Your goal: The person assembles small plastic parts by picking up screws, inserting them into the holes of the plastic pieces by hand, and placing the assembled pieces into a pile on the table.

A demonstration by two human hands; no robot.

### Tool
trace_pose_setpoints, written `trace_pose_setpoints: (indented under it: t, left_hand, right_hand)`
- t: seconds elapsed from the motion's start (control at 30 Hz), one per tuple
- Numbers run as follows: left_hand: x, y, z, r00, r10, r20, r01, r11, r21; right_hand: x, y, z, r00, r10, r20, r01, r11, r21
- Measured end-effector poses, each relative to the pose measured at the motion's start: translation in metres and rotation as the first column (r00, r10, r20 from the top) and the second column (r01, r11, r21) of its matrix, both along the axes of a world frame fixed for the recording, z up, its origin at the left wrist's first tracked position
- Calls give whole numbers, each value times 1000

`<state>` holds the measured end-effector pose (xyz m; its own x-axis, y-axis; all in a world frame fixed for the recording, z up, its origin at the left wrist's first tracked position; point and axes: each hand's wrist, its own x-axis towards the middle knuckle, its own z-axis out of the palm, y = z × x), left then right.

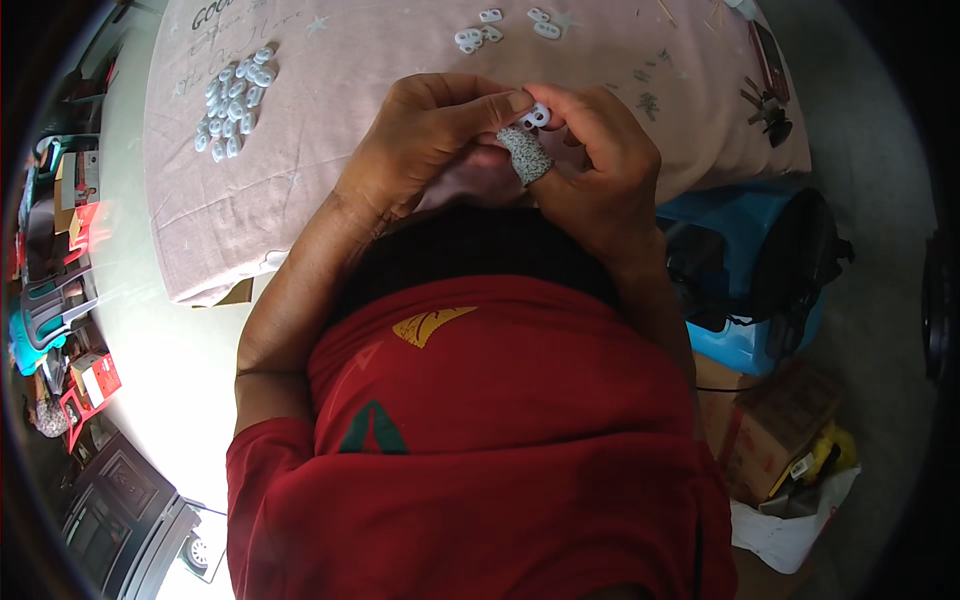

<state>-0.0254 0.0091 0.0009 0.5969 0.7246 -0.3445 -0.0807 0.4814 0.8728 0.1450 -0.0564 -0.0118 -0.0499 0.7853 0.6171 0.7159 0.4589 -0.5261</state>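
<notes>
Above the table's near edge, my left hand [432, 125] and my right hand [607, 160] meet at a small white plastic piece [537, 115] with two round holes. My left thumb and forefinger pinch it from the left. My right forefinger presses on it from the right, and the right thumb wears a grey speckled knitted sleeve [525, 155]. Whether anything else small sits between the fingers is hidden. On the pink cloth [330, 130], a cluster of similar white pieces [237, 104] lies at the left. Several more white pieces [469, 40] lie in loose groups at the far middle.
Small dark bits [648, 104] show on the cloth right of my hands. Keys [768, 110] and a dark flat device [769, 62] are at the right edge. Beside the table stand a blue plastic object [760, 345], a cardboard box [785, 420] and a white bag [790, 540].
</notes>
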Motion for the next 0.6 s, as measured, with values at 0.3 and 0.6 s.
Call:
trace_pose_setpoints:
  t: [0.3,0.6]
  left_hand:
    - [0,-2,-4,997,18,72,-18,1000,5]
    - [0,-5,-2,995,8,102,-7,1000,-2]
  right_hand:
    - [1,0,1,1000,-8,8,8,999,33]
    - [4,1,1,999,31,20,-32,998,53]
